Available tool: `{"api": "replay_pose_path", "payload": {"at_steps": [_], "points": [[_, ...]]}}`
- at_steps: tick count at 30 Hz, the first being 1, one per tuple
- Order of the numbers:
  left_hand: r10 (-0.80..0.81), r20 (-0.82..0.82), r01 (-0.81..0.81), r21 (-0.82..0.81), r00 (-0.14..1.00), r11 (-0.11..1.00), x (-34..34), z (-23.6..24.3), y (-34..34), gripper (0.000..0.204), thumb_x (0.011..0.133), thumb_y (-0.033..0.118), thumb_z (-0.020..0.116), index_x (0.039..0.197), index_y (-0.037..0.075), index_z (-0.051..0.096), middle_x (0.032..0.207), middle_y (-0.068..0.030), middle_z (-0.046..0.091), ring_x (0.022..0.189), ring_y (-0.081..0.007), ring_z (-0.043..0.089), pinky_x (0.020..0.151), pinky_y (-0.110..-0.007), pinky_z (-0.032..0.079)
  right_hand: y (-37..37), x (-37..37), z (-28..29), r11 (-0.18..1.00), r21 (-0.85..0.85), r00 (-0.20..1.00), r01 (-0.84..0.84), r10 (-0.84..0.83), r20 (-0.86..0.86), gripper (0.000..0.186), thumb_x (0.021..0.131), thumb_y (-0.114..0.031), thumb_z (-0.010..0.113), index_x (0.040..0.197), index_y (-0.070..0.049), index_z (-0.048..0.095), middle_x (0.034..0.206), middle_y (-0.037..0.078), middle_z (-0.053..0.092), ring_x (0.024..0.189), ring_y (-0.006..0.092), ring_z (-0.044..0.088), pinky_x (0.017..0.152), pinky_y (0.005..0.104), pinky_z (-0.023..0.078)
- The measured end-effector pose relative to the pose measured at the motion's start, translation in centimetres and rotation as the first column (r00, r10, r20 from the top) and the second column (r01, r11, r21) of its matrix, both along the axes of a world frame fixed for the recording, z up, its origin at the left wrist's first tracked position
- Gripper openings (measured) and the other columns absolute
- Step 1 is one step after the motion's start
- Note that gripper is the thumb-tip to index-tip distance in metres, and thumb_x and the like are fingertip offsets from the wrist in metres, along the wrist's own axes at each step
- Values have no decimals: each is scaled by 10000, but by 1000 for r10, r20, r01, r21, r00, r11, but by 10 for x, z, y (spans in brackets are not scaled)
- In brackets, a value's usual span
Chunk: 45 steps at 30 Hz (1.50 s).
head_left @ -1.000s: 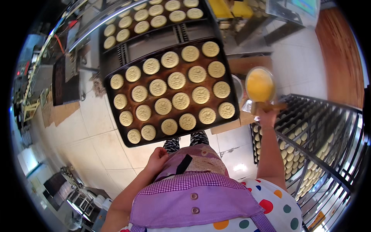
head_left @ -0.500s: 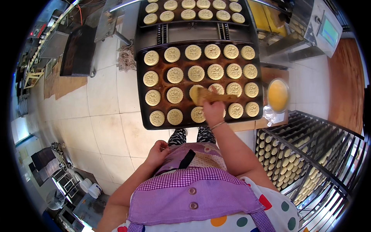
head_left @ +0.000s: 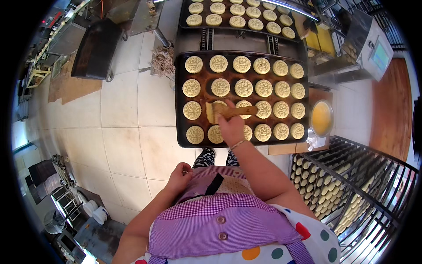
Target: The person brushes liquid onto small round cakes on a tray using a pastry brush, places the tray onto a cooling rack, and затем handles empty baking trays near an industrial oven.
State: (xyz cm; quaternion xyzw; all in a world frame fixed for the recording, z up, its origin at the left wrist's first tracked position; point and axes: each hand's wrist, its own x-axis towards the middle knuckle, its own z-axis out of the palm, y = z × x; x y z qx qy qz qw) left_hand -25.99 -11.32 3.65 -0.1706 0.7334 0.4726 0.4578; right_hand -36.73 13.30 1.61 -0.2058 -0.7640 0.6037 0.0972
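My right hand (head_left: pixel 232 128) grips a flat brush with a wooden handle (head_left: pixel 244 111). Its wide bristles (head_left: pixel 215 112) lie over the second mooncake from the left in the third row, partly covering it. The mooncakes (head_left: pixel 243 88) are pale and round, with scalloped rims and a stamped pattern, set in rows on a dark baking tray (head_left: pixel 180 127). My right fingers and the brush hide parts of some nearby cakes. Beside the apron at my waist, my left hand (head_left: pixel 179 176) is loosely closed, with nothing visible in it.
A second tray of mooncakes (head_left: pixel 237 21) lies at the far side. A bowl of yellow liquid (head_left: pixel 322 118) stands right of the near tray. On the right, a dark rack (head_left: pixel 351 176) holds many cakes. A black tray-like bin (head_left: pixel 96 50) stands at far left.
The brush in my right hand has moved one mooncake leftward along the third row. The whole view has shifted, so the trays appear farther right. My left hand stays at my waist.
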Motion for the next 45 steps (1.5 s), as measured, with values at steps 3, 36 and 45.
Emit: {"api": "replay_pose_path", "payload": {"at_steps": [3, 36, 45], "points": [[2, -13, -2, -10, 1000, 1000, 2, 2, -9, 273, 823, 99, 598, 1056, 6, 489, 945, -105, 599, 838, -180, 587, 774, -296, 488, 16, 0, 2, 996, 91, 973, 21, -41, 225, 458, 779, -207, 614, 1185, -9, 540, 892, 209, 659, 824, 309, 658, 734, 390, 514], [-192, -37, 191, -18, 981, 981, -10, 8, 18, 299, 808, 114, 614, 1059, 9, 491, 951, -115, 609, 826, -193, 601, 756, -307, 495, 81, 117, 18, 985, 172, 958, -31, -20, 286, 458, 791, -198, 635, 1210, -45, 533, 947, 210, 652, 945, 336, 624, 821, 391, 475], [-79, -52, 79, 12, 996, 997, 7, -6, -4, 290, 805, 105, 624, 1046, 13, 492, 920, -103, 607, 806, -175, 597, 730, -289, 494, 297, 152, 21, 754, 612, 801, 240, -510, 314, 411, 800, -167, 619, 1154, 28, 547, 952, 176, 668, 846, 280, 659, 688, 356, 511]]}}
